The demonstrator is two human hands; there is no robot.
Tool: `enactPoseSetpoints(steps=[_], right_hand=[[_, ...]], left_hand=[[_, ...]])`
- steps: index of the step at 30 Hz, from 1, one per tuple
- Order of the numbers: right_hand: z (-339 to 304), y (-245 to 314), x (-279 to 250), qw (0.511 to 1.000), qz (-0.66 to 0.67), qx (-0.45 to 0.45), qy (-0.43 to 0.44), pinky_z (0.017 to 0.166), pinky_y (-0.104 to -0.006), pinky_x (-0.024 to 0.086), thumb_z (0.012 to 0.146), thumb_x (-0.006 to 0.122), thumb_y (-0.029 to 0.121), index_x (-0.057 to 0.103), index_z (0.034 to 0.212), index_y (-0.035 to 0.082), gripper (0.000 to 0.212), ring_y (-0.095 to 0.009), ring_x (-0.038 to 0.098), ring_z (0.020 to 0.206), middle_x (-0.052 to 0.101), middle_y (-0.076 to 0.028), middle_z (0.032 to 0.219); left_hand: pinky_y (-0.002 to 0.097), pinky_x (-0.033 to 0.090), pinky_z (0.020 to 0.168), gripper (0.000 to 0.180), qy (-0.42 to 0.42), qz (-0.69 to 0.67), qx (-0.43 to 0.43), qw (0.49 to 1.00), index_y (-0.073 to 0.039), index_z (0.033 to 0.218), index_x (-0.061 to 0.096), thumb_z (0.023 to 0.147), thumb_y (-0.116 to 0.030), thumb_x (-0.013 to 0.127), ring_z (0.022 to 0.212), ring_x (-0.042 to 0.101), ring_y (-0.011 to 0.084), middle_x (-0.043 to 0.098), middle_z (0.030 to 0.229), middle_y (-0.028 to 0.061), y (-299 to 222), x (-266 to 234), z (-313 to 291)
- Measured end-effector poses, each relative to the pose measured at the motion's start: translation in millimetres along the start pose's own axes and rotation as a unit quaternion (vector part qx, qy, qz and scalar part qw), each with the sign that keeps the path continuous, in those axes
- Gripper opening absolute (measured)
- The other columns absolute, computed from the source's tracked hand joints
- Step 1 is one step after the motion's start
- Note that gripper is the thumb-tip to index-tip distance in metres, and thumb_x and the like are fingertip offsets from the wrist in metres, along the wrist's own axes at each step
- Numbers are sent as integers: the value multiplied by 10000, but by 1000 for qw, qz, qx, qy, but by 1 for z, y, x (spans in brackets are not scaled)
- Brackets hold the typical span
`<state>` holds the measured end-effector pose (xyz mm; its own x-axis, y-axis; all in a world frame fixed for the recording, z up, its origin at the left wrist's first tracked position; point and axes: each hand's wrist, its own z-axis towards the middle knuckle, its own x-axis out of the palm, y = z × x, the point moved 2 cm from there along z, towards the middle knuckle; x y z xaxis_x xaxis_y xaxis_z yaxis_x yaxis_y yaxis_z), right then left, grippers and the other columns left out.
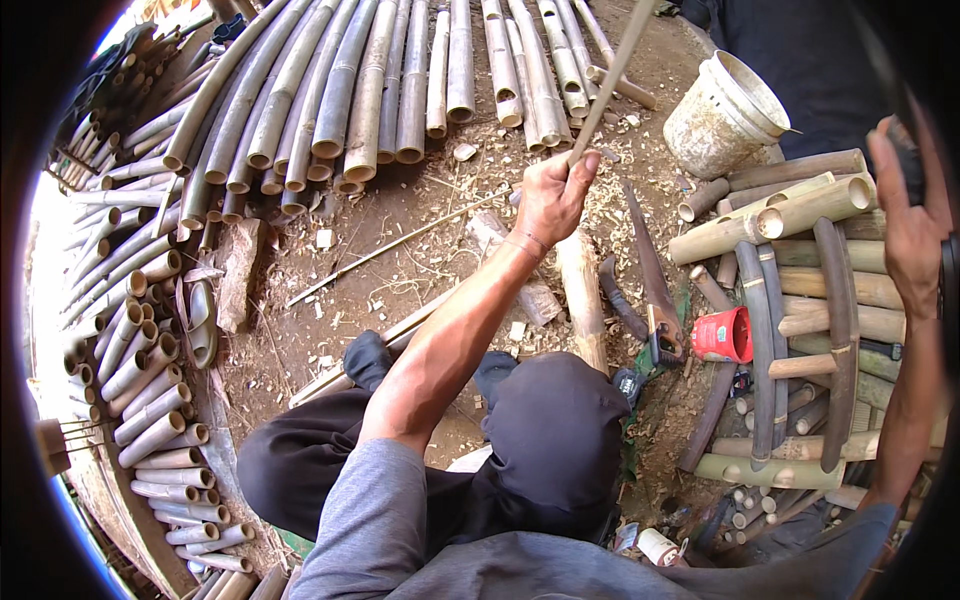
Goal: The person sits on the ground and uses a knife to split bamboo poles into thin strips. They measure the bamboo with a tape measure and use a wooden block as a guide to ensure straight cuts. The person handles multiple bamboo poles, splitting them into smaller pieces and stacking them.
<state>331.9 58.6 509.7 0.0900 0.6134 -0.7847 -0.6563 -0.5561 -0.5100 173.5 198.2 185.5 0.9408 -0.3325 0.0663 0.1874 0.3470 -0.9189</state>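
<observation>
My left hand (555,195) is closed round the lower end of a long thin bamboo stick (612,85), which slants up and away to the far edge. At the far right my right hand (912,230) is raised above a pile of bamboo pieces. Its fingers are bent about a dark object (907,165), too blurred and cut off by the rim to name. Below the left hand, between it and my knees, lies a pale peeled log (580,290). Right of the log rest a handsaw (665,340) and a short curved dark piece (622,300).
Rows of bamboo tubes (350,100) cover the far ground, and more tubes (150,400) are stacked at the left. A dirty white bucket (700,120) stands at the far right. A red container (712,338) lies near bamboo pieces (850,260). Shavings litter the dirt floor (410,230).
</observation>
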Motion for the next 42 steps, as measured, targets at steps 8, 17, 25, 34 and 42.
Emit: enactPoseSetpoints(steps=[8,17,25,34,42], right_hand=[[-84,-19,-20,885,137,444,-37,595,-186,414,989,581,145,533,1358,24,391,-46,509,698,623,-41,1016],[-118,40,76,721,370,585,-26,476,-180,383,971,601,238,428,1415,18,525,-29,451,559,529,28,758],[-229,194,239,628,330,687,157,1045,-355,409,874,665,130,450,1387,-52,586,-293,564,1203,561,-225,1329],[-213,192,202,635,379,667,91,851,-307,492,869,703,181,489,1339,-79,578,-170,599,929,648,-127,1069],[-190,172,154,566,423,707,8,836,-275,409,927,642,144,469,1351,-75,507,-146,517,956,564,-112,1123]], left_hand=[[296,410,475,464,-35,-97,-2,995,-52,1036,661,1011,-472,467,562,459,91,459,610,-19,10,-31,0],[270,374,488,230,-17,176,23,984,-89,923,522,980,-287,421,551,412,101,445,673,-15,29,-28,14],[202,397,448,469,-135,21,98,986,-91,931,620,1015,-505,417,547,443,38,449,634,-37,-66,-74,55],[310,612,739,302,28,124,119,985,31,1277,518,996,-75,483,843,691,193,559,1027,135,-44,-62,21],[311,539,704,347,63,93,141,984,-39,1316,532,969,-31,519,789,653,179,569,915,103,-26,-35,6]])
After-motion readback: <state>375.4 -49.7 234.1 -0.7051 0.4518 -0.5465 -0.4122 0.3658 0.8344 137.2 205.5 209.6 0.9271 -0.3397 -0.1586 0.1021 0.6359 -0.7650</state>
